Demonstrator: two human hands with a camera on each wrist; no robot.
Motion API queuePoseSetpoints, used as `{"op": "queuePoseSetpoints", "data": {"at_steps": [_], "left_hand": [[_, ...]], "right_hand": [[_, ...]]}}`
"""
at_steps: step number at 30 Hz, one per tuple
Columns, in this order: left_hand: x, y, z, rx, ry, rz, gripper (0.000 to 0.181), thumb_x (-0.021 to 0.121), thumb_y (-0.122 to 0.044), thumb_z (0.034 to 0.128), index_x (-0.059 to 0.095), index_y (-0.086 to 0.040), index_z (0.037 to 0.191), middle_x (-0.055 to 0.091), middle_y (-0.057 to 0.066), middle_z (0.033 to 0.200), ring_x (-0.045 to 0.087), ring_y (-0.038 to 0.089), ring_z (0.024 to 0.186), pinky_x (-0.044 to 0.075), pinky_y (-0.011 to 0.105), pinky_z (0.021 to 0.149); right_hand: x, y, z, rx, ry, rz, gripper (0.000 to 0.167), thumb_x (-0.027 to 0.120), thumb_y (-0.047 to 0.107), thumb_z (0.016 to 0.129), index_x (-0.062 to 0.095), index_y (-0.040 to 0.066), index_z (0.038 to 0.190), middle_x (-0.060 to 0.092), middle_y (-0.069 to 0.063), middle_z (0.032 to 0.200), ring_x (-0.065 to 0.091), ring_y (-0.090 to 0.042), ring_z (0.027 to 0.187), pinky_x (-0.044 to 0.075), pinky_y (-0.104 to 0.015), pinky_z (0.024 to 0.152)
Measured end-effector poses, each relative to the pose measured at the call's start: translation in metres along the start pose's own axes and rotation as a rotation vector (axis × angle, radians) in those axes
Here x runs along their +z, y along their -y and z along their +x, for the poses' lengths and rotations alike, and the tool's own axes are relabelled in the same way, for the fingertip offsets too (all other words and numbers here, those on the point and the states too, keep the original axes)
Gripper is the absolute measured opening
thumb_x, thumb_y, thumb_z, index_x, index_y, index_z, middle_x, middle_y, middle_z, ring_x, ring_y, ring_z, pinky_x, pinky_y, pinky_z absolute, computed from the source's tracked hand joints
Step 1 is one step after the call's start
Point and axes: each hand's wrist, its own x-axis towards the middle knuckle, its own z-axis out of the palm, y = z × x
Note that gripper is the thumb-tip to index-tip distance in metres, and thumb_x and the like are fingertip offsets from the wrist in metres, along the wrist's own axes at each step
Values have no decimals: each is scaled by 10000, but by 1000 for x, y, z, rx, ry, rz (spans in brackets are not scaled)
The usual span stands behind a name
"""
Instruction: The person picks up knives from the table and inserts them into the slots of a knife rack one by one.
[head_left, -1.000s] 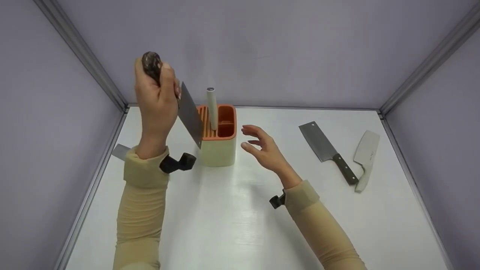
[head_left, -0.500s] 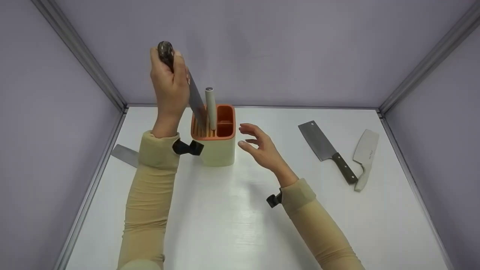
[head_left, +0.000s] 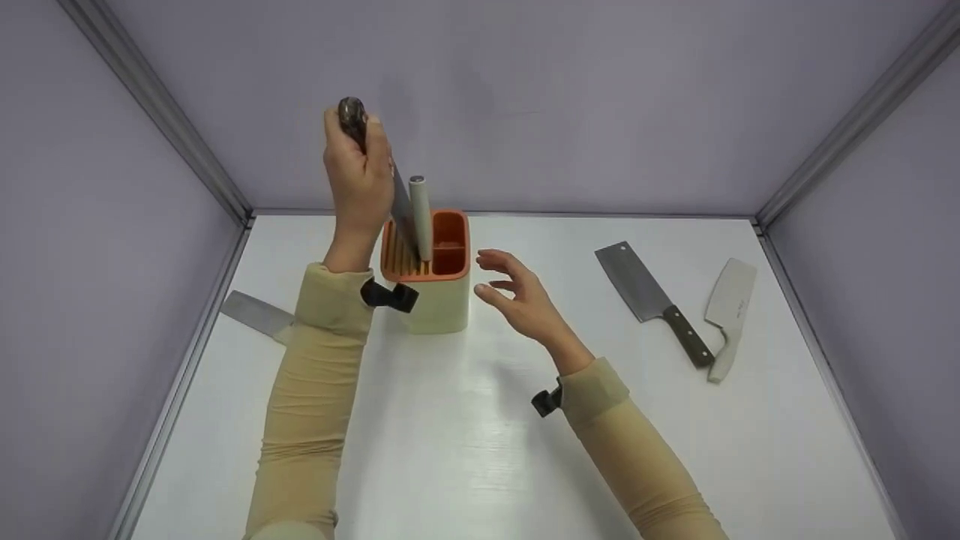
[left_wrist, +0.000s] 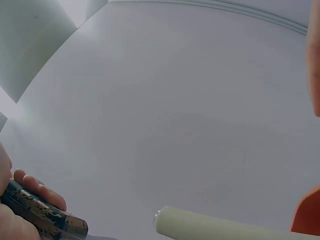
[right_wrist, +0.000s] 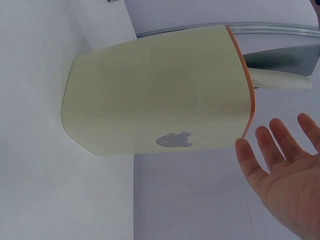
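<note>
My left hand (head_left: 361, 176) grips the dark mottled handle (left_wrist: 45, 210) of a knife, held up over the knife block (head_left: 439, 304). The knife's blade (head_left: 403, 210) slants down to the orange slotted top; how deep its lower end reaches cannot be seen. Close beside the blade stands the pale handle (head_left: 421, 221) of another knife lodged in the block. My right hand (head_left: 525, 300) is at the block's right side, fingers spread and loosely bent, holding nothing. In the right wrist view the block's pale wall (right_wrist: 160, 90) is near those fingertips; contact is unclear.
To the right lie a cleaver (head_left: 637, 281) with a dark riveted handle and a pale knife (head_left: 731, 300), their handles touching. A pale-handled knife (head_left: 259, 311) lies at left, partly behind the left sleeve. Walls enclose the white table (head_left: 465, 450).
My left hand has moved right with the knife, bringing its blade from the block's left edge to the slots by the pale handle. The right hand has hardly moved.
</note>
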Motion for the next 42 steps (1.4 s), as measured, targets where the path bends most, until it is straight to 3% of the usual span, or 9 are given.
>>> {"op": "queuePoseSetpoints", "data": {"at_steps": [5,13,20,29,36,42], "left_hand": [[0,14,-16,19,33,6,101,412,-91,1034,437,3,1059,467,5,726,440,116,593,382,241,540],[0,37,-39,-67,14,-25,98,423,-80,1037,439,14,1061,482,21,736,459,125,606,398,237,547],[3,51,-56,-103,71,-24,155,402,-107,1047,435,43,1071,465,43,745,440,139,617,396,261,558],[4,70,-77,-184,99,26,142,418,-136,1055,430,3,1085,443,55,785,424,174,644,377,285,582],[6,78,-89,-270,118,48,153,421,-104,1054,424,31,1124,450,65,829,436,178,687,385,271,596],[8,70,-94,-305,152,77,163,430,-35,1034,443,96,1129,435,42,767,419,146,629,366,253,561]], "right_hand": [[3,-3,-2,-18,-7,-10,492,609,42,968,426,-84,1406,479,-256,1383,442,-428,1275,387,-596,1001],[6,-11,-4,-26,-32,-28,499,624,58,964,440,-61,1413,491,-231,1382,454,-404,1265,411,-575,987],[8,-19,-7,-30,-39,3,514,634,40,955,432,-63,1416,473,-240,1383,436,-430,1269,415,-570,983],[12,-23,-12,3,-39,-21,531,646,62,953,428,-51,1424,480,-229,1380,451,-398,1269,426,-554,979],[12,-25,-14,24,-44,-21,530,649,55,949,433,-51,1421,488,-231,1372,456,-399,1266,429,-558,975],[12,-27,-17,36,-38,-24,533,648,67,952,430,-51,1423,494,-228,1369,461,-387,1263,432,-550,974]]}}
